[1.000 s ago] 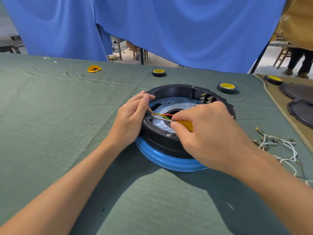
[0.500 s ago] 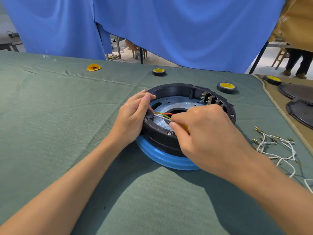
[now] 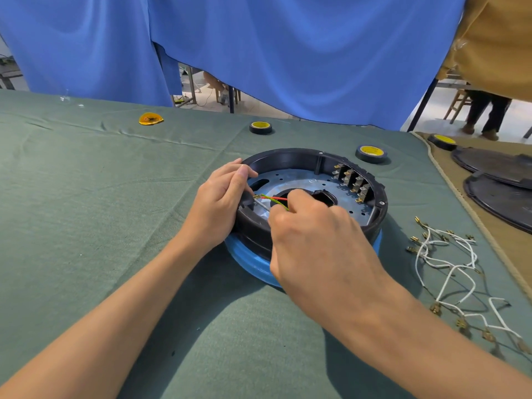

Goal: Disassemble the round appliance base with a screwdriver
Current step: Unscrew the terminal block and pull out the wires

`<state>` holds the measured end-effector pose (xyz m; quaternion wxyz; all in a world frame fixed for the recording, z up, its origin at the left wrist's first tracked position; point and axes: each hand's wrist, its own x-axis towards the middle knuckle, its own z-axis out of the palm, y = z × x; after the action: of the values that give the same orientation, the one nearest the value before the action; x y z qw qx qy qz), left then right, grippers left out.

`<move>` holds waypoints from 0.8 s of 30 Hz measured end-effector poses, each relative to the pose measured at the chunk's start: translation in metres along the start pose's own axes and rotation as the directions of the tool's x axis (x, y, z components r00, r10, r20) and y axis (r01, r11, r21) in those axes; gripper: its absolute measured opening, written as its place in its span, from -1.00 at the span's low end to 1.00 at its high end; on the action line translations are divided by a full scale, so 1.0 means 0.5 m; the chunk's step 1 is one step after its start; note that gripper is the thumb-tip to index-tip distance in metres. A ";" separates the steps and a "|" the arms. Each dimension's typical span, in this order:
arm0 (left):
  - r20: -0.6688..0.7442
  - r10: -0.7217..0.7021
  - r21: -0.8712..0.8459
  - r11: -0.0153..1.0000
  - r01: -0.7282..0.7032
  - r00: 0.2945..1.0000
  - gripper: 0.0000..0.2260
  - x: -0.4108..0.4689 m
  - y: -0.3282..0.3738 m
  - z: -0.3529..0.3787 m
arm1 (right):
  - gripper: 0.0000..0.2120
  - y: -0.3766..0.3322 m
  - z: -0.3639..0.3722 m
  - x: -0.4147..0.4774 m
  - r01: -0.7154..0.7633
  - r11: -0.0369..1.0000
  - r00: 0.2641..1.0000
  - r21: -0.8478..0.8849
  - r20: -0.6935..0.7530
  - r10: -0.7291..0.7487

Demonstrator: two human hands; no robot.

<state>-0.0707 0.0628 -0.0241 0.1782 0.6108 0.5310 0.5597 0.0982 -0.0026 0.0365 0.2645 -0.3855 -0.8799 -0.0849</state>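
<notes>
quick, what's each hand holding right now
Left hand: fingers curled over the left rim of the round base, gripping it.
Right hand: closed round the screwdriver; only its shaft shows.

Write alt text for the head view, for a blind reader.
A person's left hand holds the near rim of a round black appliance base on green cloth, while the right hand grips a screwdriver aimed at coloured wires inside. Loose white wires lie to the right.

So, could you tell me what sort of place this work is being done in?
Likely a repair or disassembly workshop: a cloth-covered table, an opened round appliance base, tape rolls and loose white wires lying alongside.
</notes>
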 end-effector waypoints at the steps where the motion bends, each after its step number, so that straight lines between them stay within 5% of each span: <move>1: -0.005 0.002 0.007 1.000 -0.002 1.000 -0.59 0.000 0.002 0.000 | -0.84 0.006 0.000 0.001 -0.009 1.000 0.999 -0.017 0.047 0.010; 24: -0.017 0.007 0.084 0.996 -0.006 1.000 -0.57 -0.007 0.018 0.000 | -0.86 0.005 -0.003 -0.004 -0.082 0.997 0.991 -0.011 0.109 0.082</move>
<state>-0.0661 0.0564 -0.0184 0.1458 0.6146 0.5536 0.5428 0.1019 -0.0026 0.0364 0.2178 -0.4264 -0.8762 -0.0556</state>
